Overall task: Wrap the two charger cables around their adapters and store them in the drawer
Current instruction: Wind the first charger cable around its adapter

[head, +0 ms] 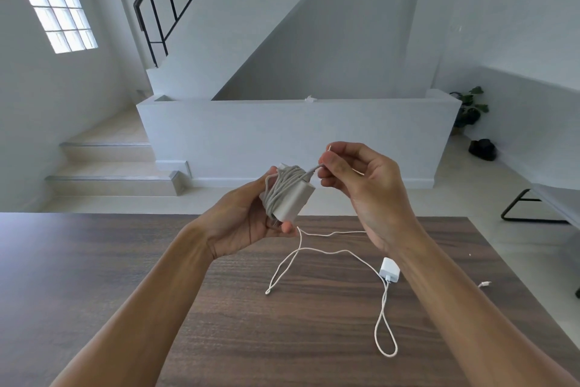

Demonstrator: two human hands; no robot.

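near the middle of the frame, the left hand (248, 223) cups a white adapter (293, 201) above the far edge of a dark wood-grain surface (125, 276). its fingers are closed around the block from below and behind, with the thumb tip pressed at the lower corner. a grey-white cable (281, 187) is wound in many turns around the adapter's upper left part, leaving the lower right face bare. just to the right, the right hand (361, 179) pinches the free end of that cable between thumb and forefinger, fingers together on it, and a short stretch of cord runs taut from the wound bundle up to the pinch. a small tip pokes out above the fingers.

the second adapter (390, 270), small and white, lies on the surface in the lower right of the frame, partly hidden by the right forearm. its loose cable (314, 251) trails leftward in a wavy line toward the centre, with one loop ending at lower centre and another long loop hanging toward the bottom right. a small white plug end (485, 284) lies at the right edge of the surface, beyond the forearm.

behind, stairs with a black railing (163, 0) rise in the upper left, beside a glass-block window (51, 0).
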